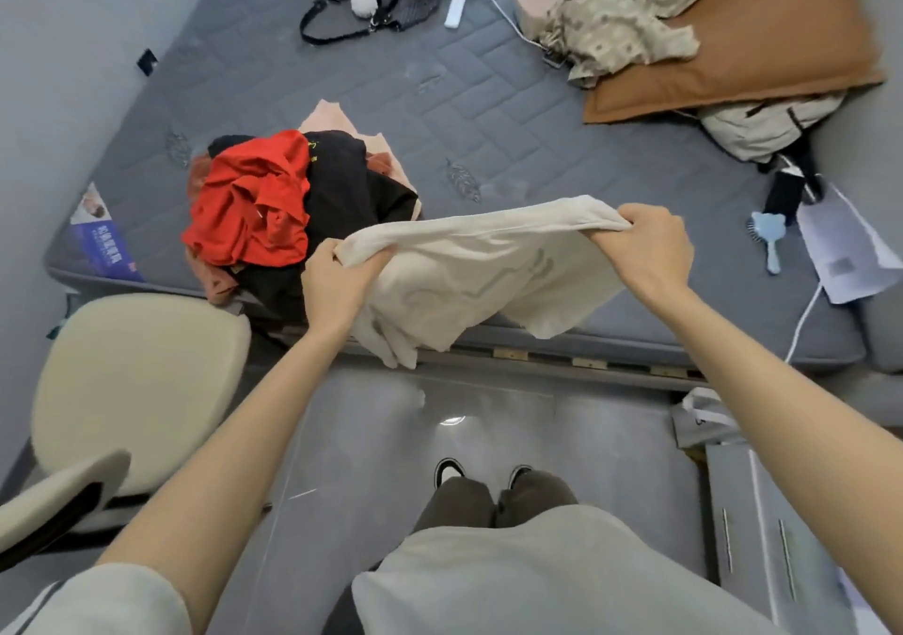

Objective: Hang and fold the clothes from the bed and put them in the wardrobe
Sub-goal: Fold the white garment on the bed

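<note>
Head view: both hands [342, 280] [645, 248] grip cream garment [469, 273] stretched.

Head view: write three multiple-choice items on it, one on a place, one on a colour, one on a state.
1. Where does the blue hairbrush lie?
A. On the chair
B. On the mattress
C. On the floor

2. What colour is the top garment of the clothes pile?
A. Green
B. Red
C. Yellow

3. How is the cream garment held?
A. By one hand alone
B. By neither hand
C. By both hands

Answers:
1 B: it rests on the grey mattress, near its right side.
2 B: its cloth is bright red.
3 C: the left hand and the right hand each grip an end, with the cloth stretched between them.
</note>
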Demonstrator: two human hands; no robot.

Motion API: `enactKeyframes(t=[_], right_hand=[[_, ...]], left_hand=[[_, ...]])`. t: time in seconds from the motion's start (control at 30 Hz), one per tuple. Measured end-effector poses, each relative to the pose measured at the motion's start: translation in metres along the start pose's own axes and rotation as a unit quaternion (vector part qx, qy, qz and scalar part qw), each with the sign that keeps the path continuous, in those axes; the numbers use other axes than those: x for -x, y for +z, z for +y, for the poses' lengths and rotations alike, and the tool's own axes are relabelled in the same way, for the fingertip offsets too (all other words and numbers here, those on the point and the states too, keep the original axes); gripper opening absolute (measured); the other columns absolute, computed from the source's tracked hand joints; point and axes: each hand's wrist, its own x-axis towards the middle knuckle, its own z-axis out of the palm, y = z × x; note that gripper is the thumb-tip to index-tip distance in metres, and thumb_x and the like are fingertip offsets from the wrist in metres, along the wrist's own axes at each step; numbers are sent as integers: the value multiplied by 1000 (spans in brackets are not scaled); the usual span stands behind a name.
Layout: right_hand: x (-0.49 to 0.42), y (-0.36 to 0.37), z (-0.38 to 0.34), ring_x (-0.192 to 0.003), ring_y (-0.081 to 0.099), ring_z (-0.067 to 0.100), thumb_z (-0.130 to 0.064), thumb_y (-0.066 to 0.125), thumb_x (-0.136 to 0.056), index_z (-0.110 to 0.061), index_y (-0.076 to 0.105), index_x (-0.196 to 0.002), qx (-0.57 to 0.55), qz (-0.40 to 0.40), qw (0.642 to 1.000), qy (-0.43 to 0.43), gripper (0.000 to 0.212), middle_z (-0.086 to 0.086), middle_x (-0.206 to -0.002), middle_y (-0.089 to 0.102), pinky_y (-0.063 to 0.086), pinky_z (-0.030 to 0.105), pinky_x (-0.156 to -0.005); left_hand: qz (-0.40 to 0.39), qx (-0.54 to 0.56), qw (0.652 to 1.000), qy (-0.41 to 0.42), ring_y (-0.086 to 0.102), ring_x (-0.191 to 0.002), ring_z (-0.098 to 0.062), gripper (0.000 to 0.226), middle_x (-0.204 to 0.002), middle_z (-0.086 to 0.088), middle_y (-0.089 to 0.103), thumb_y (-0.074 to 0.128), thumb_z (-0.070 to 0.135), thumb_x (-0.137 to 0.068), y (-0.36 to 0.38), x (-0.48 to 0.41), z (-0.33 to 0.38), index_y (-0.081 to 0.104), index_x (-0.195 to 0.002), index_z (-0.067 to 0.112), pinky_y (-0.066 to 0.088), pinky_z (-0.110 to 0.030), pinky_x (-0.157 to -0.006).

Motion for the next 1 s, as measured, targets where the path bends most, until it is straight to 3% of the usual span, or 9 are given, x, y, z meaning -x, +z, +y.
enactKeyframes(t=[0.13, 0.3, 0.43, 0.5, 0.63, 0.73, 0.83, 0.93, 1.0], right_hand=[[14, -26, 22, -49, 28, 13, -40, 59, -82, -18, 30, -59, -80, 85, 993, 16, 43, -1, -51, 33, 18, 35, -49], [27, -59, 54, -54, 42, 0, -43, 60, -80, -24, 32, -74, -219, 168, 961, 29, 34, -21, -60, 48, 27, 28, -49], [46, -68, 98, -60, 49, 11, -60, 60, -77, -18, 41, -62, -47, -20, 996, 67, 49, -6, -58, 50, 30, 31, -49], [60, -67, 116, -64, 49, 22, -53, 63, -81, -15, 39, -59, -38, -69, 995, 61, 49, -2, -57, 48, 30, 33, -51], [84, -76, 127, -54, 38, 20, -43, 53, -89, -19, 29, -71, -38, 114, 993, -9, 38, -3, -54, 39, 19, 30, -46], [87, -82, 140, -66, 46, 32, -38, 45, -97, -17, 36, -80, 26, 69, 997, -23, 28, 1, -66, 49, 21, 33, -50], [95, -82, 157, -79, 49, 38, -37, 43, -100, -9, 43, -85, 44, -12, 999, 19, 31, 17, -83, 57, 28, 37, -58], [106, -87, 160, -65, 43, 35, -36, 44, -98, -13, 38, -81, -13, 100, 995, 15, 29, 10, -65, 48, 25, 37, -55], [110, -92, 162, -62, 38, 32, -33, 41, -98, -12, 39, -86, -20, 170, 985, 30, 24, 7, -64, 44, 24, 37, -56]], left_hand=[[49, -67, 985, 148, 54, -67, -19, 37, -66, 11, 55, 68, 50, -74, 12, 18, 37, 50, -78, 18, 39, -33, -58], [46, 40, 946, 317, 54, -88, -12, 34, -94, 4, 58, 72, 27, -79, 28, 35, 77, 53, -104, 12, 41, -22, -78], [-115, -173, 938, 277, 50, -98, -38, 21, -104, -21, 54, 53, 10, -90, 47, 43, 56, 51, -106, -4, 37, -40, -88], [-162, -247, 929, 221, 46, -99, -43, 18, -104, -25, 52, 49, 4, -90, 53, 57, 39, 49, -104, -6, 34, -43, -85], [-66, -169, 931, 316, 40, -84, -32, 7, -89, -18, 46, 52, -2, -83, 49, 83, 33, 48, -89, 0, 31, -38, -71], [-59, -151, 924, 347, 37, -78, -22, 12, -82, -4, 41, 51, 6, -86, 45, 89, 52, 41, -85, 12, 28, -34, -63], [-123, -145, 937, 294, 48, -72, -30, 14, -78, -6, 50, 46, 7, -86, 48, 106, 56, 36, -91, 14, 30, -37, -58], [-67, -3, 971, 230, 50, -70, -22, 16, -74, 5, 53, 47, 12, -81, 61, 141, 58, 38, -94, 16, 33, -33, -58], [-81, -13, 973, 217, 57, -77, -22, 20, -83, 2, 63, 56, 16, -83, 76, 155, 57, 47, -100, 14, 39, -32, -62]])
